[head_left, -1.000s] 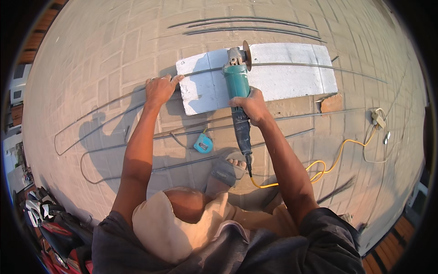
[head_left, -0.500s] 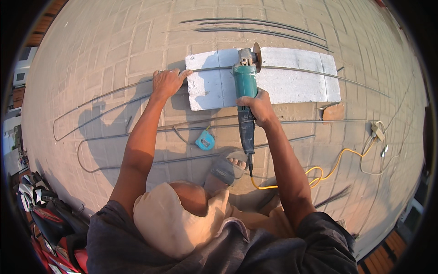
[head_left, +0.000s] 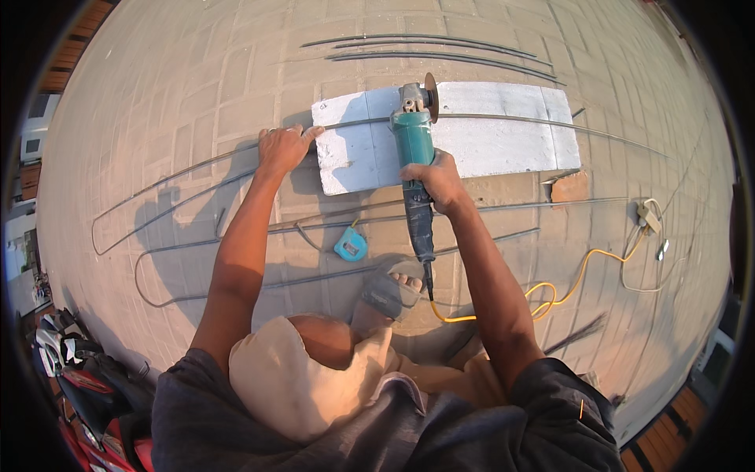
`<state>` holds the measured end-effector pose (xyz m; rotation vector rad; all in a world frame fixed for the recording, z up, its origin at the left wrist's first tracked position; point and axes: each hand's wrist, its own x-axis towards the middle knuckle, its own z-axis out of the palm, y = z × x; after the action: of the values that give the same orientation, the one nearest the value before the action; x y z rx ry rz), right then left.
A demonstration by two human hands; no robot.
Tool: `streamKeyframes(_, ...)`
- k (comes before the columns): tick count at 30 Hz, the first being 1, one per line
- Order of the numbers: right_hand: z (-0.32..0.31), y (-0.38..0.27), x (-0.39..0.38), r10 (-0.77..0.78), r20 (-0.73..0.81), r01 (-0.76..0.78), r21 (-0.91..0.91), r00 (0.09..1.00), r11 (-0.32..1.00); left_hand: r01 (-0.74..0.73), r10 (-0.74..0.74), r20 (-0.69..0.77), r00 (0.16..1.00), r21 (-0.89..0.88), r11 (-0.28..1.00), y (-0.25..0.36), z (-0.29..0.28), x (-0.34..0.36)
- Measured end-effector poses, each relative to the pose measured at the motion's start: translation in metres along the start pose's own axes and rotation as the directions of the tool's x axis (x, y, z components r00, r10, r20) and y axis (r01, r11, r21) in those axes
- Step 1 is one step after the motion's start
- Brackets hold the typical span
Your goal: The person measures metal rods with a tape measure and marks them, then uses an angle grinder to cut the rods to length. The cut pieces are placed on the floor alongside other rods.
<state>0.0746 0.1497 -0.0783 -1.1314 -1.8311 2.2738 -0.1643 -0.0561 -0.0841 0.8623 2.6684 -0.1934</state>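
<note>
A long thin metal rod point(head_left: 513, 116) lies across a white, light-looking block point(head_left: 507, 145). My left hand point(head_left: 287, 148) grips this rod just left of the block. My right hand point(head_left: 438, 177) is closed around the body of a teal and black angle grinder point(head_left: 412, 138), held upright in the picture over the block's middle. Its cutting disc point(head_left: 431, 98) stands crosswise at the rod; whether it touches the metal I cannot tell. A blue tape measure point(head_left: 351, 244) rests on the pavers below the block, left of the grinder.
Several loose rods point(head_left: 432, 57) lie beyond the block, and bent rods point(head_left: 189, 246) nearer me. A brick piece point(head_left: 569, 189) sits by the block's right end. A yellow cord point(head_left: 586, 267) runs to a plug connection point(head_left: 647, 216). Black and red vehicles point(head_left: 86, 393) are at the lower left.
The whole view has shifted slightly. My hands, the grinder and the rod show no clear movement relative to the block.
</note>
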Motion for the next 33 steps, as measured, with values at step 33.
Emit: streamKeyframes(33, -0.004, -0.001, -0.005, -0.012, 0.012, 0.012, -0.047, 1.0, 0.999, 0.008, -0.008, -0.018, 1.0, 0.012, 1.0, 0.0, 0.005, 0.002)
